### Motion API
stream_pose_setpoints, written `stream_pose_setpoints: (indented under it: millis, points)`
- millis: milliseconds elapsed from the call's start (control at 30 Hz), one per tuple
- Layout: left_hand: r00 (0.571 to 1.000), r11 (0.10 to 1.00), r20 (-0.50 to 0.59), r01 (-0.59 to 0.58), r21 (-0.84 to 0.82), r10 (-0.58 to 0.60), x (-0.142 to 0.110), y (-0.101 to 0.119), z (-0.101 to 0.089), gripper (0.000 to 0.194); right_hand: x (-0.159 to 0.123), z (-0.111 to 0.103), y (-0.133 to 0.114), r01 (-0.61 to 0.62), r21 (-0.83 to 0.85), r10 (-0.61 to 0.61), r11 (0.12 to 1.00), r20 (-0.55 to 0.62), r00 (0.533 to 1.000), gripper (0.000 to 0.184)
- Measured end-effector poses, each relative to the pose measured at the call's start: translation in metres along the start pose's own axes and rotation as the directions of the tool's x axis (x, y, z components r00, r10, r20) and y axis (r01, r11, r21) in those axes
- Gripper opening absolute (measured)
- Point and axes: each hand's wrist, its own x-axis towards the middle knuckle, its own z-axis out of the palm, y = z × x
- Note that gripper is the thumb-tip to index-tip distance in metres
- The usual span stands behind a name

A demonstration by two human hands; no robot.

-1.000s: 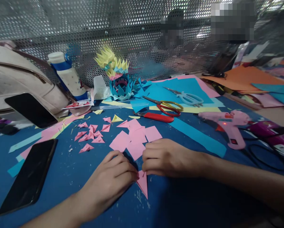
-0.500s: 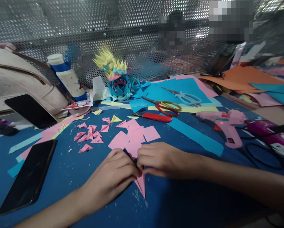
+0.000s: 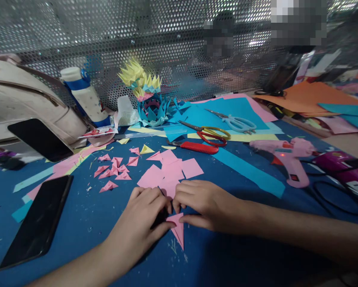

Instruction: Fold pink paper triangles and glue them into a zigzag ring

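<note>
Blue tbl (image 3: 89,227): L hand (image 3: 141,221) & R hand (image 3: 210,203), both unclamped, touch folded pink ppr (image 3: 179,232)

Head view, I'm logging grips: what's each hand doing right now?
Left hand: half-curled, thumb on the folded paper; grip can't be told.
Right hand: half-curled, thumb at the paper's edge; grip can't be told.

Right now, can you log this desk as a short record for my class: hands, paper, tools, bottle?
Left hand: thumb on the folded pink paper
Right hand: thumb at the same paper's edge
Pink squares: flat, beyond the hands
Cutter: red handle, beyond the squares
Glue gun: pink, on its side
Bottle: blue and white, beside the bag
</note>
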Motion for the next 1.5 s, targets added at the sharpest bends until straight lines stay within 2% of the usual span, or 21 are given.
stream_pose_setpoints:
  millis: [300, 733, 1100, 1500]
  points:
    - [0.998, 0.998, 0.010, 0.063, 0.008, -0.064, -0.001, 0.004, 0.003, 0.018, -0.001, 0.003, 0.000, -0.017, 0.016, 0.017, 1.000, -0.014, 1.000, 0.018]
    - [0.999, 0.975, -0.001, 0.036, -0.220, -0.038, 0.002, 0.004, -0.002, 0.019, -0.002, 0.000, -0.001, -0.064, 0.089, 0.065, 0.994, -0.008, 0.998, 0.015]
    - [0.987, 0.960, 0.045, 0.158, -0.233, -0.152, 0.003, 0.002, -0.005, 0.016, 0.000, -0.003, -0.002, -0.111, 0.165, 0.111, 0.980, 0.009, 0.994, 0.013]
    - [0.966, 0.875, 0.092, 0.258, -0.410, -0.242, 0.005, 0.009, -0.006, 0.012, -0.001, -0.001, -0.002, -0.078, 0.253, 0.084, 0.964, -0.011, 0.996, 0.017]
